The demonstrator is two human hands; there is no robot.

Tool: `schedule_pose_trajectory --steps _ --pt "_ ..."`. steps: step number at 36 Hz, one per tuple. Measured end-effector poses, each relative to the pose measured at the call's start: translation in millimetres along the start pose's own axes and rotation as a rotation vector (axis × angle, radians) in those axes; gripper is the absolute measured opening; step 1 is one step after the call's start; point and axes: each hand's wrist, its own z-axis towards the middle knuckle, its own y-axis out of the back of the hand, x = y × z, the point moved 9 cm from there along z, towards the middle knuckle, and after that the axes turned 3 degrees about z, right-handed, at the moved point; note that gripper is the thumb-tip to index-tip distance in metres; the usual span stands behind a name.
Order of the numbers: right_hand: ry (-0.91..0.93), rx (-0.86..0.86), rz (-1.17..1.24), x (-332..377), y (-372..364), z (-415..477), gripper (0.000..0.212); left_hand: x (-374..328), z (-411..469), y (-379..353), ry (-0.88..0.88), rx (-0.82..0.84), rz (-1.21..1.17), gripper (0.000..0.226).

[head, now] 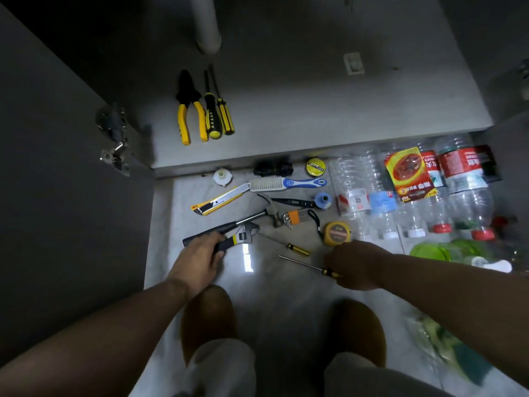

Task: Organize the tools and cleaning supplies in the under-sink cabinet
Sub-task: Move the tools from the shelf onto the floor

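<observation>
Two tools are gripped near the glossy grey floor (272, 290): the left hand (197, 255) clasps a silver adjustable wrench (243, 234) by its black-yellow handle, and the right hand (355, 265) a thin long-shafted screwdriver (300, 263) (handle mostly hidden).

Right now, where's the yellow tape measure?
In the head view, the tape measure lies on the floor, right of centre, between the hex keys and the right hand.

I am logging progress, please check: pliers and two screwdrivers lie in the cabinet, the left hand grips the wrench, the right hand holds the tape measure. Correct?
Not quite. In the head view the right hand holds a long screwdriver by its handle; the tape measure lies on the floor. The pliers, two screwdrivers and left hand on the wrench are right.
</observation>
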Motion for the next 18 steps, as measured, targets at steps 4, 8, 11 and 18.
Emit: schedule_pose_trajectory --steps 4,8,11,18 --pt "-0.051 -0.037 0.025 1.6 -20.2 7.8 0.042 -1.5 0.2 -7.0 0.021 0.011 -0.032 0.043" --pt "-0.127 -0.089 0.045 -2.8 -24.3 11.7 0.039 -0.5 4.2 -3.9 0.07 -0.029 0.015 0.05" --pt "-0.164 -0.166 0.058 -8.6 -15.5 11.6 0.037 -3.9 7.2 1.5 0.068 -0.045 0.078 0.05" --pt "-0.14 -0.291 0.139 -12.1 9.9 10.9 0.036 -20.1 13.1 26.6 0.056 -0.125 0.096 0.039"
